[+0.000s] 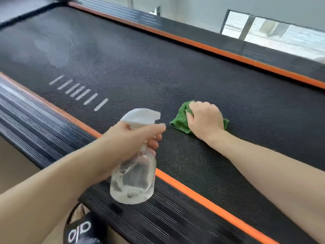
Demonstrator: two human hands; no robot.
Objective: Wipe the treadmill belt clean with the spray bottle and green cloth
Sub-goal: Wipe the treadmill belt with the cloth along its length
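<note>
— Nearest to me is my left forearm, and at its end my left hand (140,136) holds the spray bottle (134,175) by the neck, the fingers curled around it under the white trigger head. The bottle hangs over the ribbed side rail (52,138) and the orange strip (193,192).

— Which way does the nozzle point?

— To the right and a little away from me, toward the cloth. I think a spray from here would fall on the belt just beside it.

— And the cloth?

— The green cloth (181,120) lies bunched on the treadmill belt (158,67), to the right of the bottle and near it. My right hand (204,118) presses on top of it, fingers bent over the fabric and gripping it.

— So which hand is nearer to the work?

— The right one; it is already on the belt. The belt runs long from near-right to far-left, so I judge the strokes should go across it or along this line. Far left, past the white stripes (79,92), the belt shows dull grey patches; I cannot tell if they are dust or wet.
</note>
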